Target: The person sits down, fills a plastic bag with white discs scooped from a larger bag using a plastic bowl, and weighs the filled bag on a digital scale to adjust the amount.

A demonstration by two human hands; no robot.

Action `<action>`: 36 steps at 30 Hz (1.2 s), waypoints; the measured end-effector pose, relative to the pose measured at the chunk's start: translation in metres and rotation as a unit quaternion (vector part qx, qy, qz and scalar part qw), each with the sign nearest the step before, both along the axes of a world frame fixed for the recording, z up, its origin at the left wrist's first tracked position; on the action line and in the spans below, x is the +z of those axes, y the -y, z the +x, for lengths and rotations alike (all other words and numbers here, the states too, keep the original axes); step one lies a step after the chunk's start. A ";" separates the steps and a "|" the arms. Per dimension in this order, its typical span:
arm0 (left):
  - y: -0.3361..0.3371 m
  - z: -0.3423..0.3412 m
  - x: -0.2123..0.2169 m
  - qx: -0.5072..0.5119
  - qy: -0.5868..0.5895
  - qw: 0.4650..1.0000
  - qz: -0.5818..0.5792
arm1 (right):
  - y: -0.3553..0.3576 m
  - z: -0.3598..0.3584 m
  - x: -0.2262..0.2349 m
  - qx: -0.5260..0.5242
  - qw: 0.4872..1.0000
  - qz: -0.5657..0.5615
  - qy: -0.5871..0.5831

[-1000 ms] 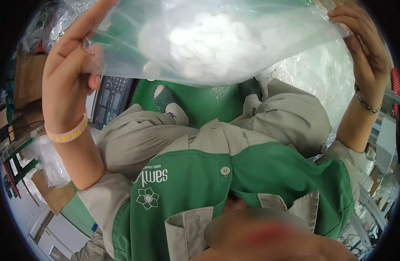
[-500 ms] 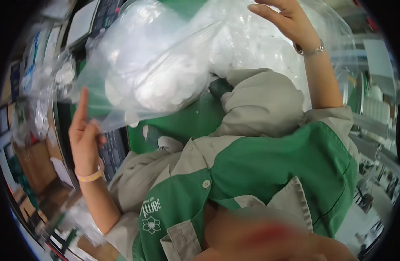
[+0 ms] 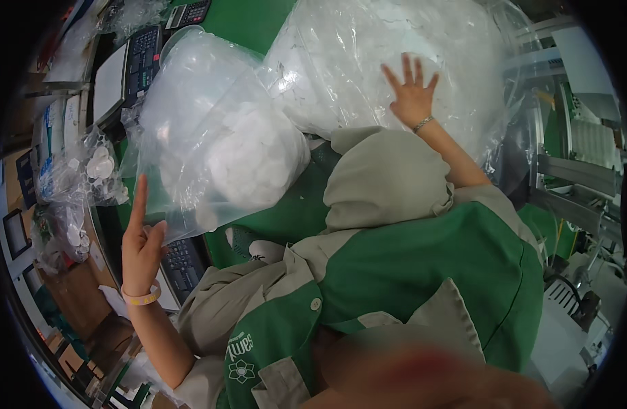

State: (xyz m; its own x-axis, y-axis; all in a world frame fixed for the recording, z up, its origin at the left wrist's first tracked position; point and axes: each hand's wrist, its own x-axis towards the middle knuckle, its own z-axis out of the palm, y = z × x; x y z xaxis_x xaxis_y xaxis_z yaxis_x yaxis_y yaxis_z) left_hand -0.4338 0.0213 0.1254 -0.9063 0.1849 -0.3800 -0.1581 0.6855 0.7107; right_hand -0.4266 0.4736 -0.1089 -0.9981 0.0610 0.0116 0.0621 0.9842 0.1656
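A clear plastic bag (image 3: 211,75) holds a heap of white round pieces (image 3: 249,160) in its lower part. My left hand (image 3: 143,249) pinches one corner of that bag, its index finger pointing straight out along the film. Beside it, further right, lies a much larger clear bag (image 3: 341,61) packed with white pieces. My right hand (image 3: 412,99) is spread on the large bag, palm down, with nothing in its fingers. The exact shape of the white pieces is blurred by the film.
A scale with a keypad (image 3: 143,58) stands at the far left, near a calculator (image 3: 189,13). Another keypad (image 3: 182,266) sits beside my left wrist. Small clear bags (image 3: 99,167) lie at the left edge. Metal framing (image 3: 576,174) stands at the right. Below the bags is a green floor (image 3: 242,20).
My right hand has come down from above onto the large bag, fingers now spread. The smaller bag's loose film has settled lower, and my left hand has shifted slightly nearer me.
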 end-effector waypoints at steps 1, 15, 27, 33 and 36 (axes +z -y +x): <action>0.002 -0.003 0.000 0.003 -0.001 1.000 -0.002 | -0.011 -0.008 0.014 -0.077 0.997 0.031 -0.004; 0.007 -0.020 -0.016 0.016 -0.038 0.999 0.028 | 0.019 -0.100 -0.002 0.052 0.768 -0.607 0.195; 0.020 0.001 -0.020 0.075 -0.042 0.991 0.102 | -0.047 -0.150 -0.066 -0.229 0.883 -0.408 -0.017; 0.010 -0.002 -0.020 0.063 -0.051 0.990 0.116 | 0.112 -0.118 -0.020 0.002 0.854 -0.519 -0.044; 0.006 -0.006 -0.024 0.067 -0.056 0.988 0.125 | 0.123 -0.102 -0.019 0.048 0.859 -0.497 0.111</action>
State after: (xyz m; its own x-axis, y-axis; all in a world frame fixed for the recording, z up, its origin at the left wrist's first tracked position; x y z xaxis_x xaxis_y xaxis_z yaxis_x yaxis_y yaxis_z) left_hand -0.4395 0.0157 0.1017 -0.9629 0.1355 -0.2333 -0.1464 0.4636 0.8738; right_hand -0.5283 0.3507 -0.1279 -0.9698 -0.1520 -0.1909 0.0492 0.6444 -0.7631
